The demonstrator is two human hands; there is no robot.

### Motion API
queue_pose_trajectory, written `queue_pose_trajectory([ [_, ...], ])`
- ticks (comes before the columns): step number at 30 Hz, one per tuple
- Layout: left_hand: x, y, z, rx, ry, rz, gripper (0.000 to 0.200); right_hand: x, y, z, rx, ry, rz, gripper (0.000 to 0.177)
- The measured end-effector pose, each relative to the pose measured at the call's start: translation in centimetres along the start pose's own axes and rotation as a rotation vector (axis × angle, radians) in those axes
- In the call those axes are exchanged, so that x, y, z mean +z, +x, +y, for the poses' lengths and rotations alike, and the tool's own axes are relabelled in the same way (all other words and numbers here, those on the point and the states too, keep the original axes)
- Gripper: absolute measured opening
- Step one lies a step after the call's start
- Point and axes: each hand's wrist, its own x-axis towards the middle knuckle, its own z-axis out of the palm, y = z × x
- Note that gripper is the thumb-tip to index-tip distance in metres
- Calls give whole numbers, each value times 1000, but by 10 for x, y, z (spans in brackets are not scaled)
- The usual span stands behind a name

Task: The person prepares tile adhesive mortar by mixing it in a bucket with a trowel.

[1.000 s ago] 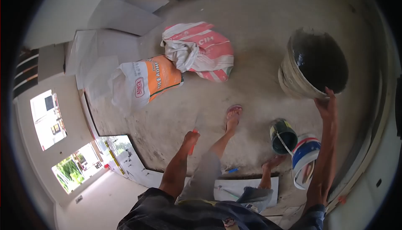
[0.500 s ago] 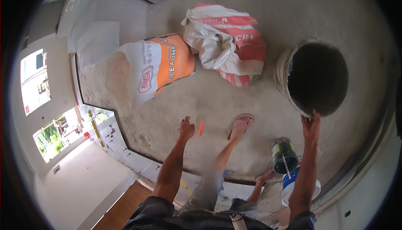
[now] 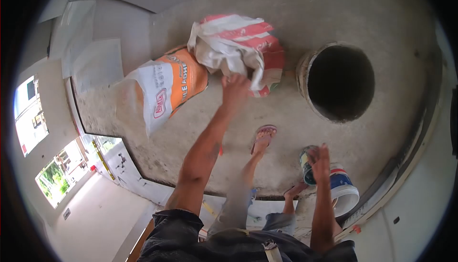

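From my view, the left hand [image 3: 236, 89] is at the near edge of the red-and-white sack [image 3: 243, 42], which lies crumpled on the floor [image 3: 286, 123] at 12 o'clock. Its fingers meet a pale fold, but blur keeps me from telling whether its grip pinches the cloth. The tile adhesive bag [image 3: 179, 80] lies against the sack at 11 o'clock. I see the right hand's [image 3: 320, 162] grip spread and holding nothing, in front of the small green bucket [image 3: 307, 177] at 4 o'clock. The large bucket [image 3: 304, 81] stands between 2 and 3 o'clock.
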Motion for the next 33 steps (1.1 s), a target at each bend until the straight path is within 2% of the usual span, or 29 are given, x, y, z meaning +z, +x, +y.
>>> queue_pose_trajectory([
  [1,-10,-4,21,84,36,37,22,-1,-11,14,8,-26,-63,62],
  [2,-20,-8,39,75,-12,-17,20,-1,-22,28,15,-52,-126,62],
  [3,-30,-17,59,67,-65,-77,18,25,-49,20,166,134,-140,63],
  [5,-44,-22,93,79,-139,-139,14,57,-68,20,137,299,-345,64],
  [7,-48,-31,119,108,-172,-163,11,98,-67,1,192,387,-348,64],
  [8,-47,-33,127,95,-188,-198,11,115,-51,3,204,633,-392,63],
  [10,-39,-36,141,67,-220,-265,12,153,-26,-16,-20,523,-357,56],
  [12,-38,-37,145,63,-195,-367,15,192,14,-44,-103,224,-347,45],
  [13,-38,-35,142,57,-172,-418,17,206,41,-50,27,291,-429,38],
  [16,-50,-41,117,-39,-363,-276,33,223,38,-64,197,412,-162,28],
  [18,-89,-25,109,-123,-26,-3,61,226,28,-74,237,391,-67,27],
  [20,-123,0,96,-219,114,106,77,229,30,-70,297,369,30,26],
  [23,-123,35,71,-344,199,30,85,230,33,-37,242,421,29,29],
  [26,-114,68,51,-333,367,-67,76,241,25,-32,345,594,-40,30],
  [29,-54,98,-35,-318,-68,-85,60,261,5,-76,391,1133,149,29],
  [32,-74,110,-45,-117,-302,20,41,267,46,-38,302,1175,155,32],
  [33,-86,115,-45,-190,-395,-17,36,273,55,-41,240,1182,175,34],
])
